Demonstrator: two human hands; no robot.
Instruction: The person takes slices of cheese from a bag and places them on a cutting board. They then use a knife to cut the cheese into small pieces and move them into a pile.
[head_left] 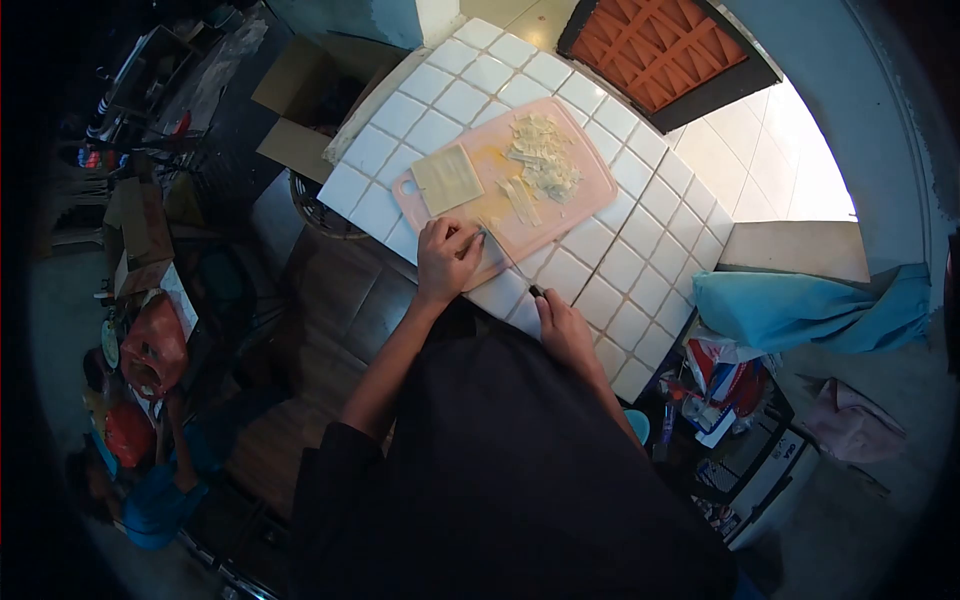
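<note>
My right hand (566, 328) is wrapped round the dark handle of a knife (514, 264) at the near edge of a pink cutting board (560, 220). The thin blade slants up and left towards my left hand (448, 258). My left hand is closed, its fingers bent down on the board's near left part beside the blade; what lies under them is hidden. Just beyond it is a pale yellow square stack of thin sheets (447, 180), perhaps dough wrappers. Cut pale strips (545, 158) lie heaped at the board's far right, with a smaller bunch of strips (521, 200) nearer.
The board lies on a white tiled counter (630, 240). An open cardboard box (300, 95) stands at the left. A blue cloth (800, 308) hangs at the right, above cluttered packets (715, 385). Another person in a blue top (165, 505) is at lower left.
</note>
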